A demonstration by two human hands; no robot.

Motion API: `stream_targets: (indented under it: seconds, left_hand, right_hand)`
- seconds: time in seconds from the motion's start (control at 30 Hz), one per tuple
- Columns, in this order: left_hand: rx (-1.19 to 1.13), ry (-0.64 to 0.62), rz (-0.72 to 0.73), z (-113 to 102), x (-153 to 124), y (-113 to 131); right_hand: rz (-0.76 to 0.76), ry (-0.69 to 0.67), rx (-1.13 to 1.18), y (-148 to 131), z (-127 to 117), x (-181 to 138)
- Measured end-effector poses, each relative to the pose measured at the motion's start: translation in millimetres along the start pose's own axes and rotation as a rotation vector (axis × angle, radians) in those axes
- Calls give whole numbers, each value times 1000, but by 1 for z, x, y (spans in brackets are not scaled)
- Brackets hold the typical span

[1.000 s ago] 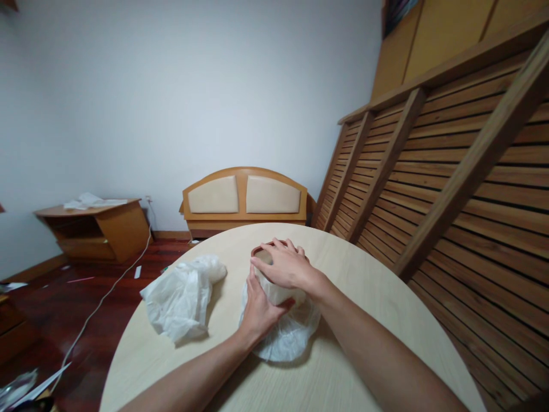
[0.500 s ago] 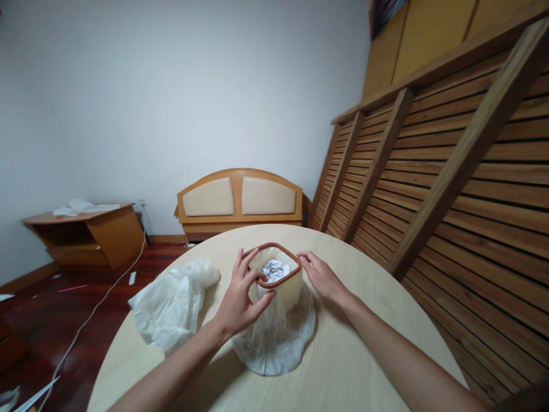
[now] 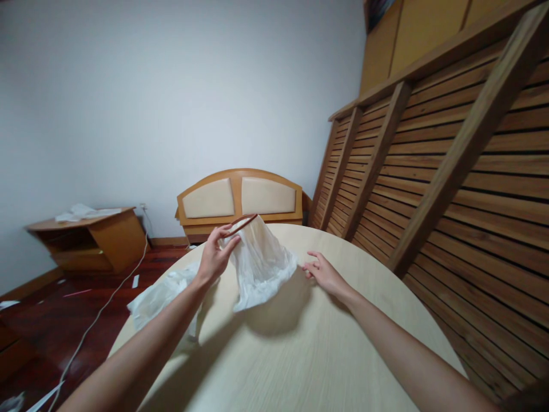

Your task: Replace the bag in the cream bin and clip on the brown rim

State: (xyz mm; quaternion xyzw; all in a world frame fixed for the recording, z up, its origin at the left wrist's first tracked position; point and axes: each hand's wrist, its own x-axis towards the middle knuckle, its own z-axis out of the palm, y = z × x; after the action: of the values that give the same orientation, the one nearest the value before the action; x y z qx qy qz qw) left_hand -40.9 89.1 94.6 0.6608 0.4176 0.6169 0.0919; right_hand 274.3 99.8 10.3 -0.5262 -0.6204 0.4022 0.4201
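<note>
Left hand [image 3: 214,256] extended, pinching the rim [image 3: 246,224] of a tilted, bag-draped bin [image 3: 262,254] above the round table [image 3: 343,349], toward its far edge. Right hand [image 3: 326,277] beside bin, fingers loosely parted, free.

**No Lettering I Can Read**

From my remote feed, I can read no text, label, brand, number or sign. I make out no characters on the bin [image 3: 245,224], the white plastic [image 3: 263,269] around it or the crumpled bag [image 3: 158,294]. The papers [image 3: 79,213] on the cabinet [image 3: 120,234] show too small for me to tell whether they carry print.
</note>
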Motion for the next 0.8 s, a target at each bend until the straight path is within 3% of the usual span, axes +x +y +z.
stream_targets:
  seconds: [0.17,0.3,0.43,0.57,0.8]
  left_hand:
    - [191,159,20,-17,63,-22]
    - [442,235,57,-31,90,-45]
    - [662,144,9,-42,87,-72]
    - [715,82,-38,-53,70,-94]
    - [760,17,-103,-77,45,-109]
  right_hand:
    - [64,9,31,7,-1,2]
    - [74,-6,21,12,2,3]
    - [74,-29,-5,16,5,5]
    - [60,-54,-34,21,8,7]
    - [23,-107,-95,26,13,5]
